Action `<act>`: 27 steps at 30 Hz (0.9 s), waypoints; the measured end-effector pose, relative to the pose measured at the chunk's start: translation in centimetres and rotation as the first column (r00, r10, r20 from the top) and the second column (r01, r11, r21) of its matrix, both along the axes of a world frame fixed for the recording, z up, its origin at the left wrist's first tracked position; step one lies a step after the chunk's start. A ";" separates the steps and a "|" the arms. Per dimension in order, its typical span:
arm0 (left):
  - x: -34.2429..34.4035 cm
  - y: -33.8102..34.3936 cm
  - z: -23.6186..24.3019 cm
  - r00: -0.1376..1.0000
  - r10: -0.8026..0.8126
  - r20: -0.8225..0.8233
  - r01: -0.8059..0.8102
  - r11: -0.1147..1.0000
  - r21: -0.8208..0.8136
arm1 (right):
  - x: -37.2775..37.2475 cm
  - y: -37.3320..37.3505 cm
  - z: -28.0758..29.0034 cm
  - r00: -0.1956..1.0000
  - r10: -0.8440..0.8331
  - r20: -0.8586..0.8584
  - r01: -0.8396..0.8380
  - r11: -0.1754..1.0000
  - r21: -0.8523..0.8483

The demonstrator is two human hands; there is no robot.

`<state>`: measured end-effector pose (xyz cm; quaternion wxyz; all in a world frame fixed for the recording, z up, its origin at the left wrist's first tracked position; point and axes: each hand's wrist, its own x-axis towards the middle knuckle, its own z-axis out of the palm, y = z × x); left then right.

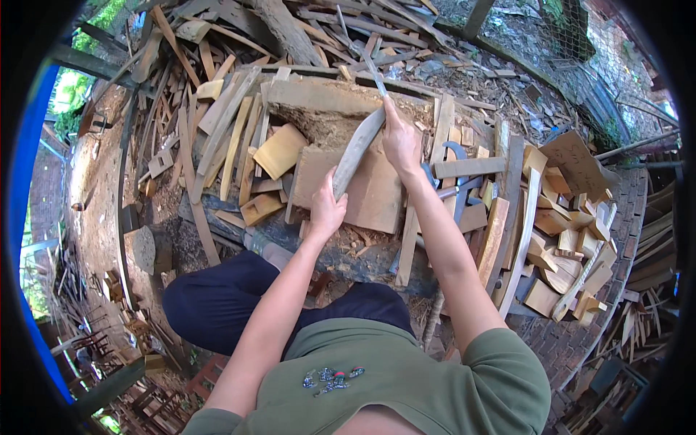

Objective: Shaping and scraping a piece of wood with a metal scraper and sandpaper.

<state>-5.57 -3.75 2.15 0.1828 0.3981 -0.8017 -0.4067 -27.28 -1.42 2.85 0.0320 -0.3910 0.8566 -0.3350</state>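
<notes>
While left hand (pixel 328 212) grips curved piece (pixel 358 151) over far edge of block (pixel 377 188), right hand (pixel 402 141) closes its fingers round metal strip (pixel 366 58); piece likely stiff, light, best held at ends.

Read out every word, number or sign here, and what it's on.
Brown cardboard sheet, right side: handwriting, which I won't copy out.
Green shirt, chest: small design; any lettering is too small to make out.
I can make out no other writing.
</notes>
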 end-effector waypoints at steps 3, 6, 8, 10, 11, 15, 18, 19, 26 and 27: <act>-0.3 0.4 -0.2 1.000 -0.007 0.005 0.007 0.998 0.055 | 2.1 1.4 -3.4 0.996 0.063 0.070 -0.054 0.991 -0.119; 0.1 -0.1 -0.2 1.000 -0.002 0.028 0.000 0.997 0.075 | 8.8 4.5 0.0 0.976 0.205 0.078 -0.215 0.965 0.153; 0.3 0.1 0.0 1.000 -0.002 -0.004 0.002 0.999 0.049 | 7.3 4.4 1.5 0.968 0.246 0.054 -0.252 0.956 0.150; 0.0 0.6 -0.1 1.000 -0.010 0.011 0.010 0.998 0.061 | 2.1 2.6 -1.1 0.991 0.103 0.083 -0.104 0.994 0.012; 0.2 0.4 0.1 1.000 -0.005 0.001 0.005 0.999 0.037 | 0.6 1.0 -0.6 0.997 0.047 0.061 -0.051 0.997 0.052; 0.1 -0.5 -0.8 0.999 -0.038 -0.003 0.039 0.998 0.041 | -5.6 -2.3 -3.9 0.978 -0.087 0.191 0.078 0.995 0.055; -0.2 0.6 -0.7 0.999 -0.047 0.019 0.046 0.998 0.035 | -8.5 -1.3 -5.1 0.696 -0.251 0.673 0.394 0.917 -0.066; -0.4 0.5 -0.2 0.996 -0.041 0.074 0.035 0.995 0.089 | -8.6 -1.8 -4.2 0.697 -0.243 0.674 0.400 0.912 -0.085; 0.1 2.9 -0.5 0.984 -0.109 0.143 0.138 0.968 -0.211 | -7.5 -0.8 -3.4 0.819 -0.139 0.557 0.083 0.989 0.125; 0.2 2.9 -0.4 0.977 -0.148 0.153 0.179 0.960 -0.216 | -7.6 0.1 -4.6 0.817 -0.169 0.551 0.135 0.986 0.101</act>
